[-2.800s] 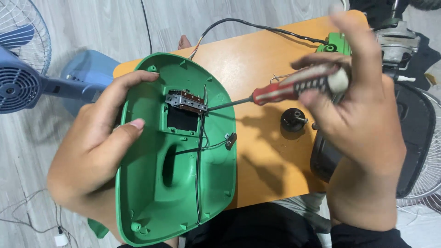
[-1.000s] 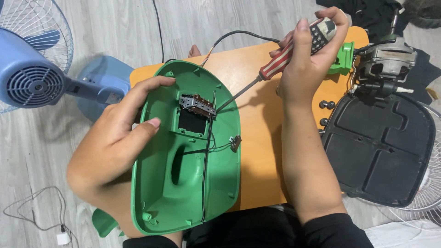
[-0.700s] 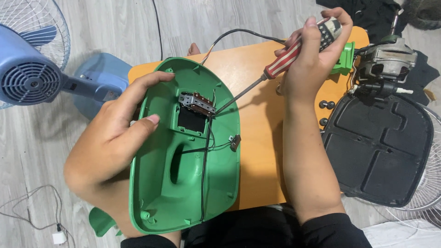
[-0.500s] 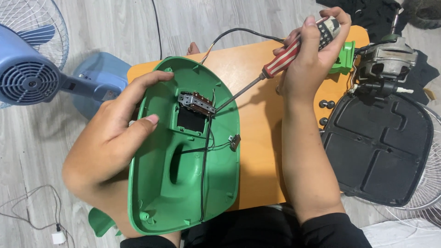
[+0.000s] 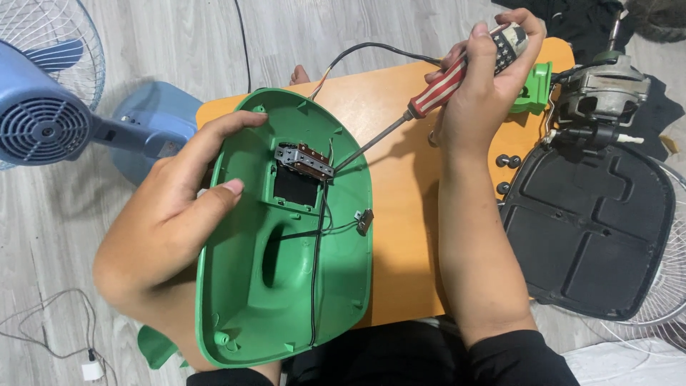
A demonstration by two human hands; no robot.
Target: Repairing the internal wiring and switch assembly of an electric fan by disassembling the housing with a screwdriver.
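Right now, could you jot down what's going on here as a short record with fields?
Left hand: left hand grips the rim of the green plastic shell, thumb inside it
Right hand: right hand holds the screwdriver by its red striped handle
Tool tip: at the switch block mounted inside the shell
Wiring: black wire runs down the shell's inside
Support: orange table
Nearby: blue fan on the left; black base plate and a motor on the right

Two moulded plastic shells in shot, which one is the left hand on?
The green oval plastic shell, gripped at its left rim by the left hand. The black plastic shell lies untouched on the floor at the right.
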